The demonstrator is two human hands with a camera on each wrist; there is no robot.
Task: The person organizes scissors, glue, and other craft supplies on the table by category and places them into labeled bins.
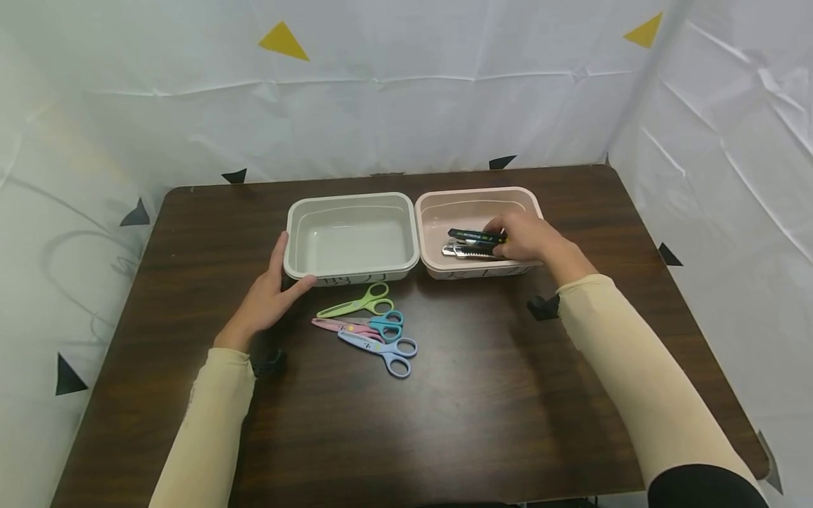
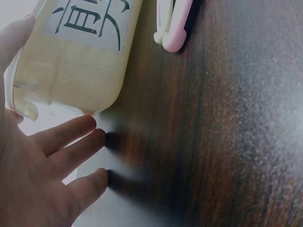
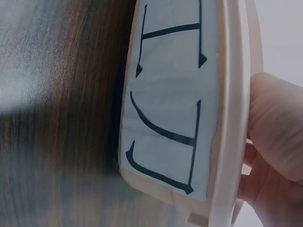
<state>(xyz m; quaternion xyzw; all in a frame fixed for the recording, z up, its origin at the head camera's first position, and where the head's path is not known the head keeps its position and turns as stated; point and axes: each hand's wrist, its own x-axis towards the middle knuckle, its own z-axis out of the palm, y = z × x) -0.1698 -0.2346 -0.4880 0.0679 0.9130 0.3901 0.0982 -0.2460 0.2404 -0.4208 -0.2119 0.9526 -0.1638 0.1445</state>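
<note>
My right hand (image 1: 524, 237) reaches over the near right corner of the pink bin (image 1: 438, 200). Its curled fingers pinch the ends of box cutters: a black one (image 1: 468, 234) and, just below it, a silver and black one (image 1: 459, 250). The bin wall hides the fingertips in the right wrist view. My left hand (image 1: 265, 295) is at the left end of the pale grey bin (image 1: 349, 274), fingers spread and fairly straight, thumb by the front corner. Between the hands lie green scissors (image 1: 356, 305), blue scissors (image 1: 381, 348), teal scissors (image 1: 386, 323) and pink scissors (image 1: 330, 324).
Both bins stand side by side near the back of the dark wooden table (image 1: 457, 409). Paper labels with black characters, such as the label (image 3: 170, 104), are on their front walls. White sheeting (image 1: 381, 127) hangs behind and at both sides.
</note>
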